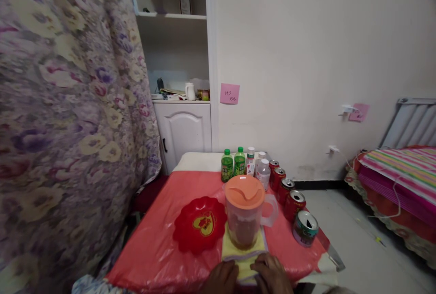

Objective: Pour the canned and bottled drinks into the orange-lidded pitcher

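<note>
Near the table's front edge, my left hand [222, 277] has its fingers curled at the left side of a yellow cloth [245, 267] with a pale purple border. My right hand [273, 275] grips the same cloth from the right, fingers bent over it. The cloth's near part looks folded between my hands. On its far part stands a clear plastic pitcher [243, 226] with an orange lid [244, 192], its handle pointing right. A red scalloped plate [185, 227] with a gold heart design lies left of the pitcher.
Behind the pitcher stand green drink bottles [227, 167] and clear bottles [263, 174]. Several cans, including a red can [294, 205] and a green-purple can [305, 229], line the right side of the red-covered table [153, 248]. A floral curtain [75, 117] hangs at left; a bed [402, 180] stands at right.
</note>
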Demonstrator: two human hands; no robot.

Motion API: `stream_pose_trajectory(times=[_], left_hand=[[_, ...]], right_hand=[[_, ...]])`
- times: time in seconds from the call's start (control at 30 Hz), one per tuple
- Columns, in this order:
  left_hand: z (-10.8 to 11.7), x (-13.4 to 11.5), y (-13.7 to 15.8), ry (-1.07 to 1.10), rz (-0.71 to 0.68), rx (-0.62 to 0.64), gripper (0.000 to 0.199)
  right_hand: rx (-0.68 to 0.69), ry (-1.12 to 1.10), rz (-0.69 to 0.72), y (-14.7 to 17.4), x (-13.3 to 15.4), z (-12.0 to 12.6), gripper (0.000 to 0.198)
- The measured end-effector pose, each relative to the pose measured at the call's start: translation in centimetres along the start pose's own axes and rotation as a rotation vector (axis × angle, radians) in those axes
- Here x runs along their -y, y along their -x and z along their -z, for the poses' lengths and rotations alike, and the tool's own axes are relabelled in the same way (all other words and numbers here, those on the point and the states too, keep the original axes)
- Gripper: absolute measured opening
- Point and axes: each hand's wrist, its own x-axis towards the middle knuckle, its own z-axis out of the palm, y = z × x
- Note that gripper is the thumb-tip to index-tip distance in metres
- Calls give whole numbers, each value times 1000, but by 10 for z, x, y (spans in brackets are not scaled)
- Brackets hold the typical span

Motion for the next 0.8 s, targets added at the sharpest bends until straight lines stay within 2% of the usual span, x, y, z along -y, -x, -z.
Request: stream_pose_trajectory(times=[0.1,0.23,0.4,0.57,0.8], left_hand=[[11,-4,-9,27,48,68,38],[24,-7,-17,67,100,134,45],[34,-11,-24,115,166,185,40],[37,-16,-30,152,254,211,30],[35,-15,-34,177,286,247,33]], right_hand=[[1,-72,8,-4,-1,3,39],[2,-159,-10,-8,0,7,40],[17,-238,-65,-14,5,14,31],[50,-283,-131,-21,9,22,24],[74,-295,-156,-23,13,29,24]])
